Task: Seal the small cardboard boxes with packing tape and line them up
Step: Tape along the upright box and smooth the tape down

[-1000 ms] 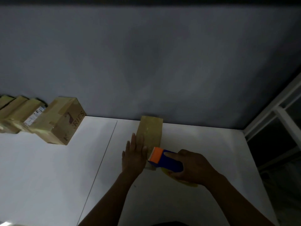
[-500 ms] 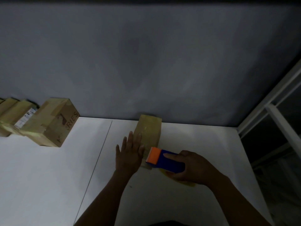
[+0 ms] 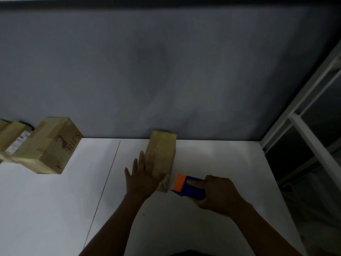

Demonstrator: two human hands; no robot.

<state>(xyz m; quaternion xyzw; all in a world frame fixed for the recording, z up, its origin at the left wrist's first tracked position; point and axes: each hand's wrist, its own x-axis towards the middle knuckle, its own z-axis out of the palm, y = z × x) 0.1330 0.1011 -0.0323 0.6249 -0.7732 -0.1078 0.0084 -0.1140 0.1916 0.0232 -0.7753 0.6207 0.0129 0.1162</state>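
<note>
A small cardboard box (image 3: 163, 150) lies lengthwise on the white table (image 3: 212, 159), its far end near the wall. My left hand (image 3: 143, 176) rests flat with spread fingers on the box's near left side. A blue tape dispenser with an orange front (image 3: 188, 187) is gripped by my right hand (image 3: 217, 193); it sits just right of the box's near end, a little apart from it. Tape covers the box's near end.
A row of cardboard boxes (image 3: 49, 145) stands at the far left against the grey wall, the nearest printed with letters. A seam (image 3: 105, 180) runs down the tabletop. A white metal frame (image 3: 302, 126) borders the table's right edge.
My right hand has drawn the dispenser off the box's near end and to the right. My left hand stays pressed on the box. The view has shifted slightly.
</note>
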